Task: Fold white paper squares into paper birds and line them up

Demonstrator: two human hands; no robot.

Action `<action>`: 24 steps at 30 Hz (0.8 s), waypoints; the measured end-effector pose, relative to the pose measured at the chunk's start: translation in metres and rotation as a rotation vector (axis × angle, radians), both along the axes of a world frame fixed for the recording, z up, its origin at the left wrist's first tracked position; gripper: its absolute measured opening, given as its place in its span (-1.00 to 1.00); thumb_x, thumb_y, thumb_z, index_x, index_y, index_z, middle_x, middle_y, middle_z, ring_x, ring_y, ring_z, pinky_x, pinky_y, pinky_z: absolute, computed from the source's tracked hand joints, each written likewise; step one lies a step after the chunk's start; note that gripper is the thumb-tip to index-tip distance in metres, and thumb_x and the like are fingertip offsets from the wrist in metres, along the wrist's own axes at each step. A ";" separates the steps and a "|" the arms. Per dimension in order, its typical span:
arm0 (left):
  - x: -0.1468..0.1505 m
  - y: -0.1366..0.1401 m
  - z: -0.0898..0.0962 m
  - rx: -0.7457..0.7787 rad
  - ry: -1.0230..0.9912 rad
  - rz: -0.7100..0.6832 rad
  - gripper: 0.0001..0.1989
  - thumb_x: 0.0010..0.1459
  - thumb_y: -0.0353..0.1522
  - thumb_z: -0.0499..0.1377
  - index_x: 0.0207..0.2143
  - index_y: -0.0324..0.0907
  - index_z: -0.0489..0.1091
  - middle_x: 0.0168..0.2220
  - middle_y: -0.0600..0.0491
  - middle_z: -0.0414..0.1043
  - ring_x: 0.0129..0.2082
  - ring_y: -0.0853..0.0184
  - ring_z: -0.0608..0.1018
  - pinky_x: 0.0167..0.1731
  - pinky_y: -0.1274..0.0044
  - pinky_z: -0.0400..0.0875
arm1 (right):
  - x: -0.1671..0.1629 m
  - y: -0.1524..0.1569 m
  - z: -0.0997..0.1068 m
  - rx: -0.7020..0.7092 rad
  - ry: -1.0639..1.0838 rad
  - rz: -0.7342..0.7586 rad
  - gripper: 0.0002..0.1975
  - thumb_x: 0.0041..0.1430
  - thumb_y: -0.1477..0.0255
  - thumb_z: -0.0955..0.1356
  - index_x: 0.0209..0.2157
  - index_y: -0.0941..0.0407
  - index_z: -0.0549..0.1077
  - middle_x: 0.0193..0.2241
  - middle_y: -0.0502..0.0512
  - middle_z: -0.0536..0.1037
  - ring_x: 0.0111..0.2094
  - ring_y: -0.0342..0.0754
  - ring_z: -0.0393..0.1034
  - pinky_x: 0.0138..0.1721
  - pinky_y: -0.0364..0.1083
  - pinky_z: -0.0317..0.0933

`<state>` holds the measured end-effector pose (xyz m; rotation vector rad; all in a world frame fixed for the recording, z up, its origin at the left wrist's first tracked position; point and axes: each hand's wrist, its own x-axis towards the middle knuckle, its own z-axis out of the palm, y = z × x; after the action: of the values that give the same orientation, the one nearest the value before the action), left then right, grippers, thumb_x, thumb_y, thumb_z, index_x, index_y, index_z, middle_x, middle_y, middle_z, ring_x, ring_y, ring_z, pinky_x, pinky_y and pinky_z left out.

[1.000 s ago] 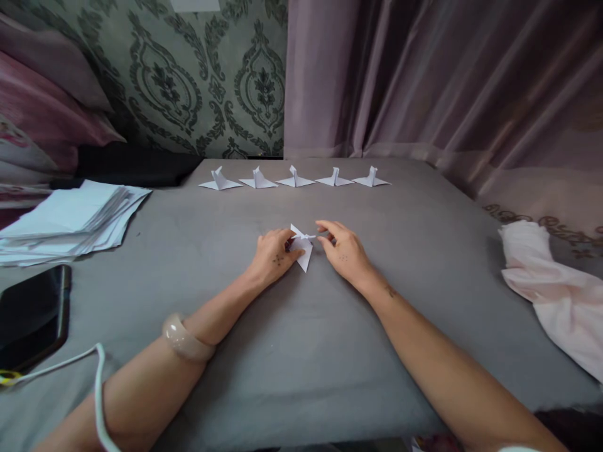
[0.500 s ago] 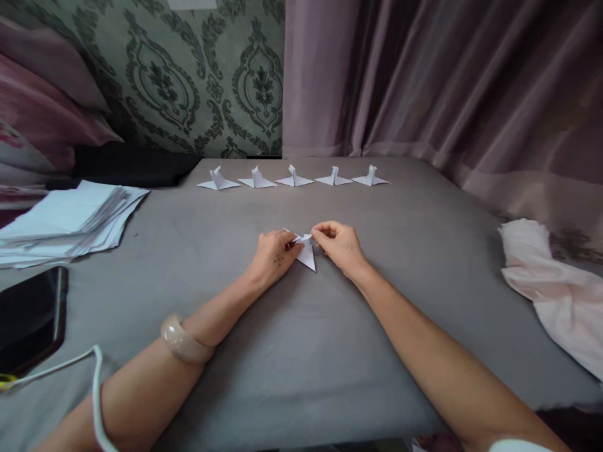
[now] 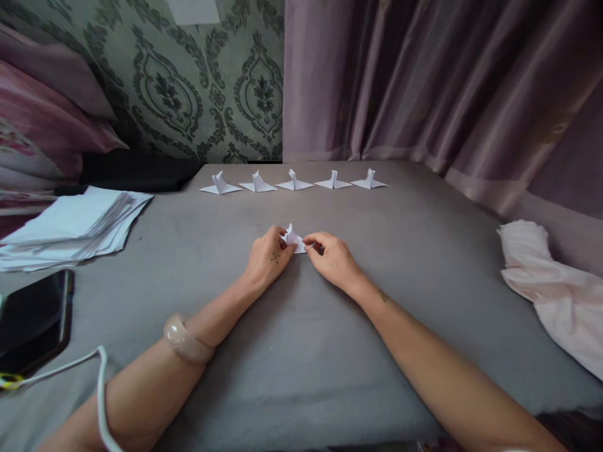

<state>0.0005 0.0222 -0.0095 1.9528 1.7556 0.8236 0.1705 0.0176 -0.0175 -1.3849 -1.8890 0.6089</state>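
Near the middle of the table, a small folded white paper crane [image 3: 293, 239] is between my two hands, its wings spread sideways and a pointed part standing up. My left hand [image 3: 272, 254] pinches its left side between thumb and fingers. On the other side, the thumb and forefinger of my right hand [image 3: 331, 256] close on the tip of the right wing. Farther back, several finished-looking paper cranes stand in a row, among them a left one [image 3: 219, 183], a middle one [image 3: 293, 181] and a right one [image 3: 370, 180].
A stack of white paper [image 3: 70, 220] lies on the grey-covered table [image 3: 301, 351] at left, with a black phone [image 3: 35, 320] and a white cable [image 3: 100, 389] nearer. Pale pink cloth [image 3: 551, 276] rests at the right edge. Purple curtains [image 3: 325, 81] hang behind.
The paper crane has been turned from pointing toward me to lying sideways, its upright part now showing. My right hand has shifted slightly left and down, onto the right wing.
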 end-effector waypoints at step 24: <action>-0.011 0.003 -0.004 0.092 -0.044 -0.055 -0.66 0.04 -0.49 0.00 -0.30 -0.22 0.56 -0.40 -0.01 0.52 -0.39 0.30 0.48 -0.27 0.47 0.36 | 0.000 -0.006 -0.001 0.094 -0.316 -0.087 -0.70 0.20 0.54 0.24 -0.17 0.13 0.57 -0.11 0.15 0.56 -0.08 0.10 0.33 -0.01 0.04 0.17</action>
<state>-0.0106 0.0249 -0.0132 2.0162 1.6581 0.9364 0.1700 0.0121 -0.0184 -1.5644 -2.0582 0.2653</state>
